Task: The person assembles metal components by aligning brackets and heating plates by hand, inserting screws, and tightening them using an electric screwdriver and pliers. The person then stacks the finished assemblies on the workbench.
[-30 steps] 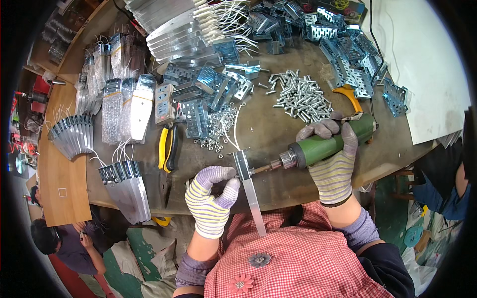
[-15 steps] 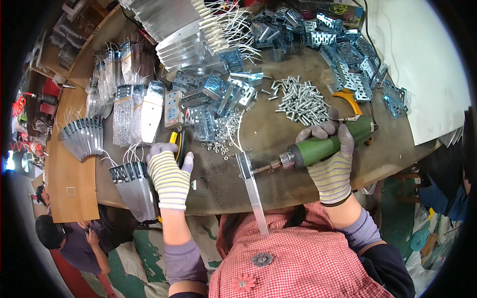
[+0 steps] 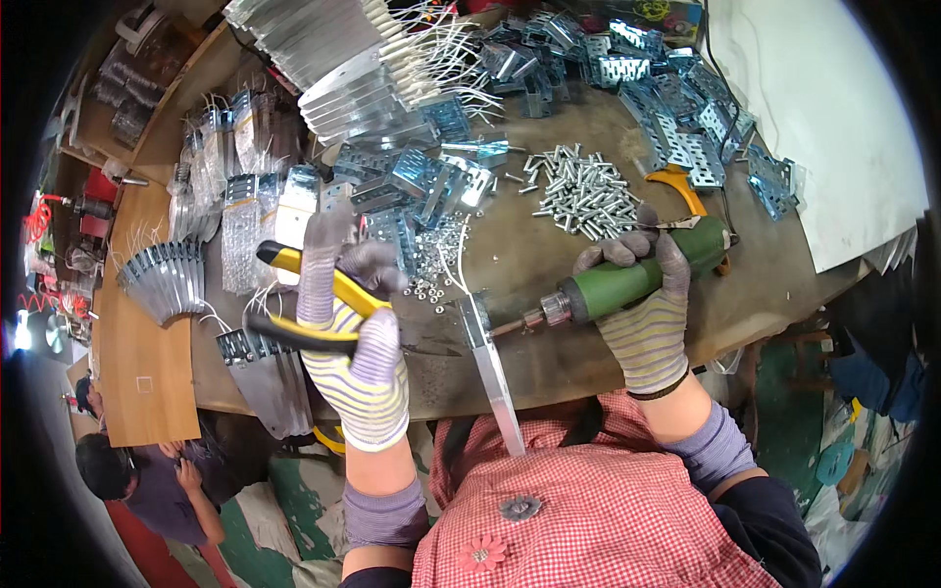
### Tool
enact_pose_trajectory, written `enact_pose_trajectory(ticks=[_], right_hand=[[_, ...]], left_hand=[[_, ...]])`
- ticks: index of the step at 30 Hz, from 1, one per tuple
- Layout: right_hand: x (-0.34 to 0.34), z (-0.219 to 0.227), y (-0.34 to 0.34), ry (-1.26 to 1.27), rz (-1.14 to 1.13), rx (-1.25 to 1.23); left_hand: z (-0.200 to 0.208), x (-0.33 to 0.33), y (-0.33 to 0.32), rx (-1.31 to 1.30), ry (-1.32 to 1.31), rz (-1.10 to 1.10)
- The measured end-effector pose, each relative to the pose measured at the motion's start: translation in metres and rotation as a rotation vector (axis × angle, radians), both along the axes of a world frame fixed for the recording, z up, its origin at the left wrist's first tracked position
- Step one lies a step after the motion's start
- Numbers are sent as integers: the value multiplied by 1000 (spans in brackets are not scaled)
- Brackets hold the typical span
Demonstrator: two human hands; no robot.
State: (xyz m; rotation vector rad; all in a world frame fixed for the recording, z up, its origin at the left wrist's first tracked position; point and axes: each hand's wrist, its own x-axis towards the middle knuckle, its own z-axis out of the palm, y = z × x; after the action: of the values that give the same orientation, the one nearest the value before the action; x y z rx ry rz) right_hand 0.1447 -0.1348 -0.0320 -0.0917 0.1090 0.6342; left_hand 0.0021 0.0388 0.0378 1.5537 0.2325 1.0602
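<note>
1. Left hand: we find its grip wrapped around yellow-and-black pliers, handles spread, ends pointing left.
2. Right hand: we note its grip curled firmly around a green electric screwdriver, bit toward the left.
3. Flat metal strip: we place it between the hands, bracketed far end at the bit's tip, near end at the checked apron.
4. Bolts: we record one heap, far side of the screwdriver.
5. Nuts: we list these scattered on the table, left of the bolts.

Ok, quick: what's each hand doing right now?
Left hand: holding yellow-and-black pliers.
Right hand: closed around the green power driver.
</note>
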Motion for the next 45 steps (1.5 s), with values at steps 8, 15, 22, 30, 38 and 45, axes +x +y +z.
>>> enact_pose_trajectory(ticks=[8, 15, 22, 30, 38, 45], right_hand=[[-1, 1, -2, 19, -7, -4], [0, 1, 2, 22, -12, 10], [-2, 7, 7, -21, 31, -66], [21, -22, -12, -257, 94, 109], [21, -23, -1, -31, 16, -207], [23, -19, -10, -275, 121, -106]], left_hand=[[13, 15, -22, 201, 86, -76], [-7, 32, -28, 139, -92, 67], [-2, 37, -18, 364, 0, 131], [7, 45, -27, 256, -131, 111], [-13, 51, -35, 210, -179, 173], [-8, 15, 5, 418, 234, 411]])
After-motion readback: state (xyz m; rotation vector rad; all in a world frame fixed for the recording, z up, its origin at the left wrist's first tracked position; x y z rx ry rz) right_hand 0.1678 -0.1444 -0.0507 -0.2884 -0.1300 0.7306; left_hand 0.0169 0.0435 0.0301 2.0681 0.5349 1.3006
